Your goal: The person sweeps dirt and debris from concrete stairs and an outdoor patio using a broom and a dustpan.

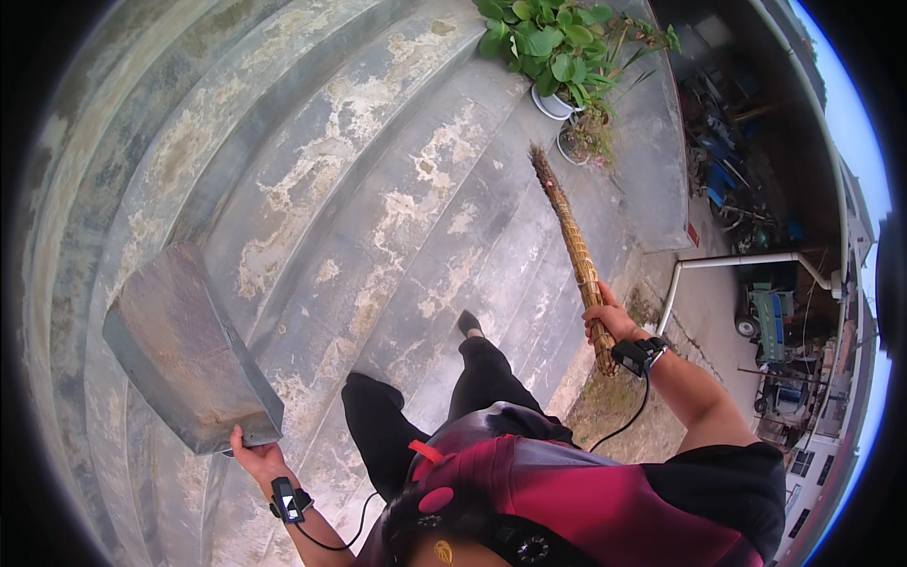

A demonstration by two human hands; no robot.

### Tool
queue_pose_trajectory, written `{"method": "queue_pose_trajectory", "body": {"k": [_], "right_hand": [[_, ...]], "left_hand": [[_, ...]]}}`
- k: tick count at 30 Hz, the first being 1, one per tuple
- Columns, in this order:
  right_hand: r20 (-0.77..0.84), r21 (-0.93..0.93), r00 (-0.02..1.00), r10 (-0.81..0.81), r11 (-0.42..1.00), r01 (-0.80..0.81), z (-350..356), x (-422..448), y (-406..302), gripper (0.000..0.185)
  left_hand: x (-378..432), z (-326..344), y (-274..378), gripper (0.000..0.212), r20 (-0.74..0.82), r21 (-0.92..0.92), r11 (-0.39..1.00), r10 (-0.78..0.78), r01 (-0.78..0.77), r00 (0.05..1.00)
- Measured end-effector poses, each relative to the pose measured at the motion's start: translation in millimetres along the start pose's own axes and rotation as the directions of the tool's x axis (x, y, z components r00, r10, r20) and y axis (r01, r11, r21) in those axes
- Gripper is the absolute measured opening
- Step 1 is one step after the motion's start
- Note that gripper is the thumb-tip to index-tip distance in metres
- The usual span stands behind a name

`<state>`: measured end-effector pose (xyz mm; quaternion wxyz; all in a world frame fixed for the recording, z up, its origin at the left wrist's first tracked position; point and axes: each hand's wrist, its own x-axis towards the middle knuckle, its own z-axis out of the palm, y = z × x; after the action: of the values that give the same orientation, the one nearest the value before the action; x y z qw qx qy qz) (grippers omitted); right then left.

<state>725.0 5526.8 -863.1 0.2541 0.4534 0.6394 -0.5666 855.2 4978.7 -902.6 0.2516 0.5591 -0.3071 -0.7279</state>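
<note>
My left hand (261, 459) grips the near end of a large metal dustpan (195, 354), its thumb over the rim; the other fingers are hidden below. The pan is held over the concrete steps (397, 191), its open end pointing away from me. At the right, my right hand (613, 317) is closed around the lower part of a bound straw broom (579, 262). The broom's dark, worn bristle tip points away towards the potted plants. Both wrists carry strapped devices with cables.
A leafy plant in a white pot (556, 105) and a smaller flowering pot (572, 145) stand on the steps at the upper right. A white pipe (737, 261) runs beyond them. A green cart (771, 322) stands in the yard. My feet are on the steps.
</note>
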Motion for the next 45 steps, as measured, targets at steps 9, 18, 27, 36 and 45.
{"method": "queue_pose_trajectory", "body": {"k": [9,18,27,36,45], "right_hand": [[0.007,-0.134,0.961,-0.277,0.952,0.275,-34,290,-101,0.083],[0.161,-0.327,0.978,-0.130,0.928,0.177,-64,338,-33,0.081],[0.665,-0.529,0.711,0.226,0.815,0.235,-89,96,122,0.083],[0.450,-0.457,0.846,0.287,0.888,-0.058,-109,44,33,0.080],[0.373,-0.785,0.645,0.667,0.598,-0.164,58,12,82,0.077]], "left_hand": [[-39,0,-114,0.036,-0.054,-0.004,0.996,0.093,-0.093,0.994],[-114,5,-201,0.043,-0.142,0.165,0.985,-0.026,0.050,0.990],[-138,3,-202,0.037,-0.127,-0.054,0.991,-0.132,0.126,0.983],[-135,-103,-190,0.033,-0.287,-0.280,0.959,-0.119,0.036,0.951],[-184,-355,-237,0.026,-0.520,-0.523,0.830,-0.129,-0.196,0.845]]}}
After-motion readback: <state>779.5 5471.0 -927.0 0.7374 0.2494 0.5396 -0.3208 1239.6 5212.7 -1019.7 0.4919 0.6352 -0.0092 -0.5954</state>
